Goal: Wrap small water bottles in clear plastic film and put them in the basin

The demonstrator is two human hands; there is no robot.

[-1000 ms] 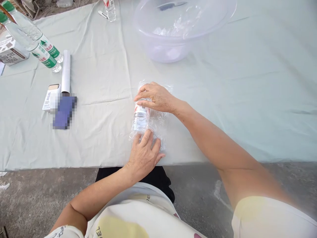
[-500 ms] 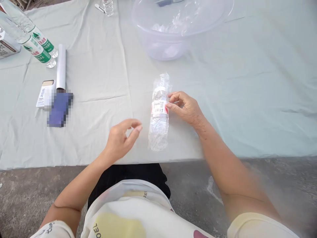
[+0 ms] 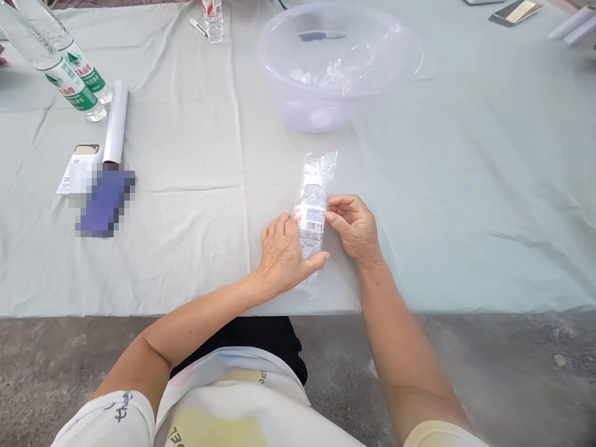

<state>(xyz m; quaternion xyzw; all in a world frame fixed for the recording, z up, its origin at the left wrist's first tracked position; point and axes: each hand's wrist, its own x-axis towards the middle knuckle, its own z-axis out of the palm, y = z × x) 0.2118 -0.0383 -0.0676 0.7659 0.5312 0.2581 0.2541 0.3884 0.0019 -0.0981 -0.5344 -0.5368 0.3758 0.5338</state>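
A clear plastic bottle [image 3: 311, 205] with a white cap and a red-and-white label lies on the cloth in front of me, cap end away from me. Loose clear plastic wrap [image 3: 328, 166] surrounds it and sticks out past the cap. My left hand [image 3: 284, 251] is closed on the bottle's left side, thumb stretched across the lower part, which it partly hides. At the right edge, the thumb and fingers of my right hand [image 3: 354, 228] pinch the wrap; its fingertips are partly hidden.
A translucent basin [image 3: 307, 115] beyond the bottle holds crumpled clear film. Two large green-labelled water bottles [image 3: 69, 87], a white roll [image 3: 116, 124], a small white box [image 3: 77, 167] and a blurred blue item [image 3: 106, 205] are at left. A small bottle [image 3: 214, 22] stands farther back.
My left hand has moved right and taken hold of the bottle. The bottle has turned, its label now showing a barcode, and its top end leans right. My right hand stays at its right side.
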